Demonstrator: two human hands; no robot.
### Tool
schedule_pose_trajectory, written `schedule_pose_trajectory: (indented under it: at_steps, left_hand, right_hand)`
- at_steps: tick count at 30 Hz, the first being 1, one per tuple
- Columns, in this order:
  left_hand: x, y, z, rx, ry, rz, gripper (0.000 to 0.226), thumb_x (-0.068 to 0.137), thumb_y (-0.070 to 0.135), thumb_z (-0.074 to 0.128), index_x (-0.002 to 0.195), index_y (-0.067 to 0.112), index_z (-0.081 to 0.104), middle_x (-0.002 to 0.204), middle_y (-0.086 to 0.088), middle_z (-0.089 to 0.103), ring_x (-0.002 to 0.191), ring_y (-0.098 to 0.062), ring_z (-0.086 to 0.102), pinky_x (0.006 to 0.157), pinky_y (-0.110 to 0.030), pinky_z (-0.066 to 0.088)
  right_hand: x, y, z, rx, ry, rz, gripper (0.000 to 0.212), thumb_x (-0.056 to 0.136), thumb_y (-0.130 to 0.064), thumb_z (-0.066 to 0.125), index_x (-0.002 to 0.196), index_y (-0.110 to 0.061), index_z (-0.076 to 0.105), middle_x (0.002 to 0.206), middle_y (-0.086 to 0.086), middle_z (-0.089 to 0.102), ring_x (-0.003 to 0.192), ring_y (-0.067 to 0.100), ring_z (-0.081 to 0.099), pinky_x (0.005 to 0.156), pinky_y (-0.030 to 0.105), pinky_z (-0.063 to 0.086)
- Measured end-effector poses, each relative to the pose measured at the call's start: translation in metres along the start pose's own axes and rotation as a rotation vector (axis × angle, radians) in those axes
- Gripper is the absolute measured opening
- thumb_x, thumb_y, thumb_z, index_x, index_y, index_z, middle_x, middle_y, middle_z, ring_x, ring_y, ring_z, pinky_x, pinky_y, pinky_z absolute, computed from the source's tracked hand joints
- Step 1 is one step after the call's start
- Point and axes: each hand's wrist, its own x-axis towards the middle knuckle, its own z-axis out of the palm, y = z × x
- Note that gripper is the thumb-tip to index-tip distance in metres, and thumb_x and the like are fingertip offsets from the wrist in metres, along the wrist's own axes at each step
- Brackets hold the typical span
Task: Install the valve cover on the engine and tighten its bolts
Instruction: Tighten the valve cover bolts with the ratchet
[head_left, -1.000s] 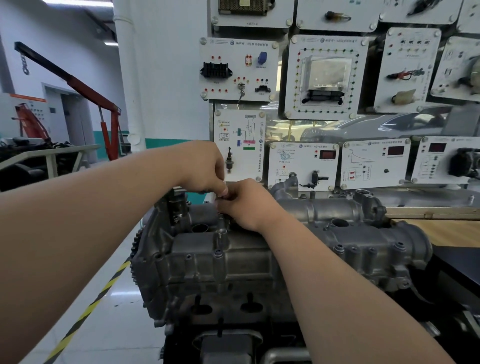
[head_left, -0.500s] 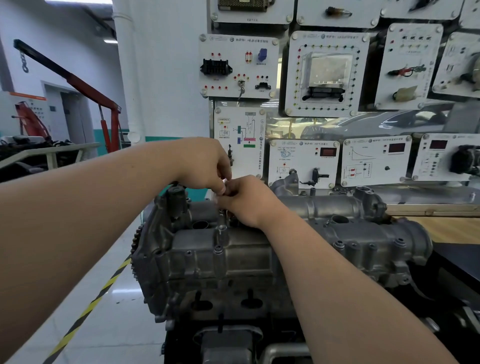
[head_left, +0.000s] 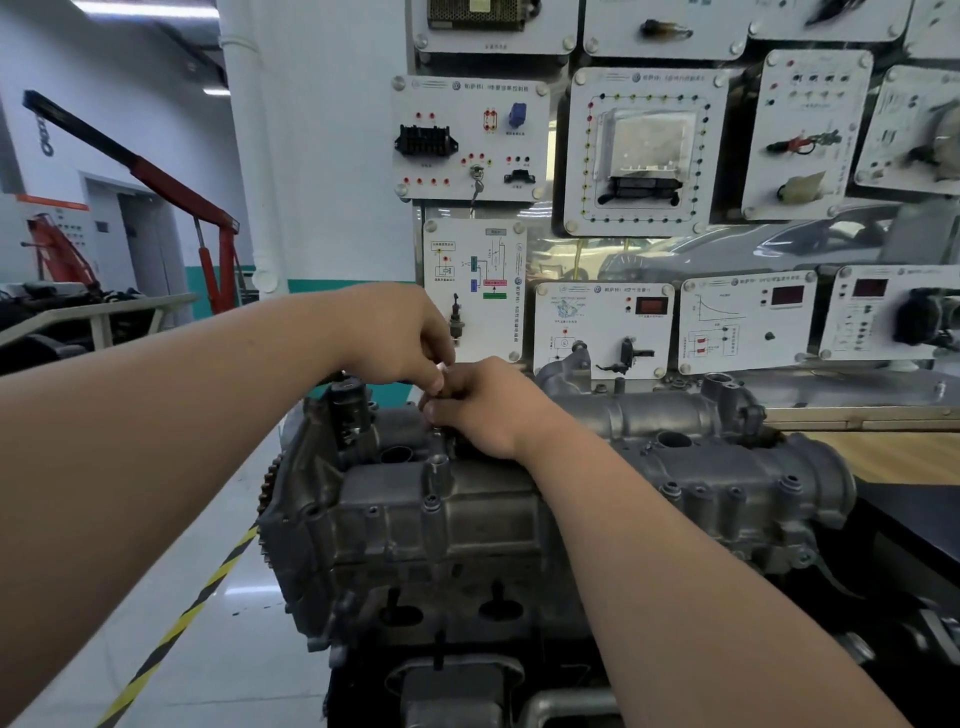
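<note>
A workshop lies in front of me: a wall of white training panels (head_left: 644, 150) with sockets, small displays and mounted parts, a white pipe (head_left: 249, 156) running up the wall to their left, and a red engine hoist (head_left: 218, 249) farther back on the left. The glossy grey floor (head_left: 234, 670) carries a line of yellow-and-black striped tape (head_left: 171, 639). On the right, a wooden top (head_left: 893, 457) shows behind the metalwork.

Both my bare forearms reach forward and meet over the middle. My left hand (head_left: 395, 338) comes in from the left, knuckles up, its fingers curled down so the tips touch my right hand (head_left: 488, 410). The right hand sits just below it, its back toward me and its fingers curled down onto the far upper edge of the valve cover (head_left: 467, 514). My fingertips are bunched together there, but I cannot tell whether they pinch anything, because the hands hide that spot.

The valve cover, a grey casting with bolt bosses along its near edge, sits on top of the engine (head_left: 441, 603), directly under my hands.
</note>
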Motion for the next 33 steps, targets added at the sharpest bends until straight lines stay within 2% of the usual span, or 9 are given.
schedule_pose_trajectory:
  at_steps: [3, 6, 10, 13, 15, 21, 24, 29, 33]
  left_hand:
    - [0.003, 0.004, 0.004, 0.062, 0.065, -0.104, 0.025, 0.080, 0.043, 0.068, 0.091, 0.020, 0.072, 0.089, 0.006, 0.068, 0.083, -0.014, 0.060, 0.067, -0.026, 0.044]
    - [0.011, 0.020, 0.008, 0.097, 0.074, -0.189, 0.040, 0.082, 0.044, 0.061, 0.061, 0.011, 0.055, 0.065, -0.004, 0.056, 0.063, -0.020, 0.051, 0.050, -0.029, 0.036]
    - [0.012, 0.019, 0.000, 0.070, -0.001, -0.106, 0.024, 0.075, 0.040, 0.072, 0.088, 0.019, 0.072, 0.083, 0.008, 0.066, 0.078, -0.012, 0.059, 0.065, -0.027, 0.044]
    - [0.005, 0.008, -0.005, 0.045, -0.046, -0.009, 0.027, 0.075, 0.034, 0.075, 0.102, 0.031, 0.070, 0.081, 0.023, 0.059, 0.081, -0.002, 0.056, 0.071, -0.023, 0.041]
    - [0.003, 0.001, -0.001, -0.004, -0.015, 0.008, 0.032, 0.075, 0.032, 0.075, 0.107, 0.031, 0.068, 0.084, 0.023, 0.061, 0.083, -0.002, 0.057, 0.070, -0.020, 0.041]
    - [0.011, 0.014, 0.012, 0.088, 0.090, -0.115, 0.039, 0.080, 0.044, 0.062, 0.092, 0.008, 0.071, 0.087, -0.009, 0.071, 0.079, -0.023, 0.063, 0.073, -0.035, 0.051]
    - [0.013, 0.018, 0.006, 0.131, 0.027, -0.134, 0.043, 0.078, 0.048, 0.066, 0.095, 0.010, 0.071, 0.095, -0.007, 0.070, 0.084, -0.022, 0.062, 0.074, -0.034, 0.050]
    - [0.006, 0.009, -0.004, 0.079, -0.116, -0.092, 0.030, 0.078, 0.049, 0.068, 0.098, 0.027, 0.072, 0.094, 0.007, 0.068, 0.087, -0.011, 0.060, 0.072, -0.027, 0.043]
    - [0.009, 0.007, -0.001, 0.151, -0.048, -0.104, 0.034, 0.078, 0.046, 0.069, 0.102, 0.022, 0.072, 0.097, 0.006, 0.069, 0.085, -0.014, 0.059, 0.069, -0.026, 0.041]
  right_hand:
    - [0.002, -0.005, 0.004, -0.090, 0.073, 0.014, 0.025, 0.085, -0.023, 0.068, 0.062, -0.017, 0.058, 0.062, 0.003, 0.058, 0.059, 0.015, 0.050, 0.057, 0.029, 0.040]
    - [0.002, -0.005, 0.004, -0.113, 0.090, 0.054, 0.022, 0.084, -0.024, 0.066, 0.067, -0.013, 0.057, 0.065, 0.003, 0.056, 0.060, 0.016, 0.048, 0.050, 0.027, 0.035]
    - [-0.001, -0.002, 0.002, -0.044, 0.043, 0.018, 0.017, 0.088, -0.027, 0.064, 0.081, -0.012, 0.064, 0.081, 0.009, 0.063, 0.072, 0.020, 0.055, 0.059, 0.030, 0.041]
    - [-0.002, 0.000, 0.000, 0.017, -0.003, 0.014, 0.018, 0.091, -0.025, 0.061, 0.087, -0.009, 0.068, 0.087, 0.015, 0.069, 0.081, 0.025, 0.062, 0.075, 0.034, 0.048]
    - [0.000, 0.001, 0.001, -0.002, 0.022, 0.012, 0.023, 0.090, -0.024, 0.063, 0.086, -0.003, 0.069, 0.085, 0.019, 0.068, 0.078, 0.027, 0.061, 0.075, 0.037, 0.049]
    - [0.005, -0.002, 0.005, -0.107, 0.096, 0.063, 0.032, 0.084, -0.028, 0.069, 0.060, -0.019, 0.050, 0.058, 0.000, 0.052, 0.058, 0.015, 0.048, 0.050, 0.027, 0.035]
    - [0.002, -0.001, 0.003, -0.078, 0.060, 0.062, 0.029, 0.086, -0.028, 0.066, 0.062, -0.019, 0.052, 0.062, 0.001, 0.054, 0.058, 0.014, 0.048, 0.052, 0.029, 0.037]
    - [-0.002, -0.002, 0.001, -0.021, -0.008, 0.017, 0.014, 0.088, -0.026, 0.065, 0.078, -0.016, 0.064, 0.083, 0.012, 0.069, 0.080, 0.024, 0.063, 0.071, 0.034, 0.048]
    - [0.003, -0.002, 0.005, -0.036, 0.044, 0.042, 0.023, 0.086, -0.032, 0.068, 0.078, -0.010, 0.068, 0.078, 0.014, 0.069, 0.074, 0.024, 0.061, 0.068, 0.033, 0.047]
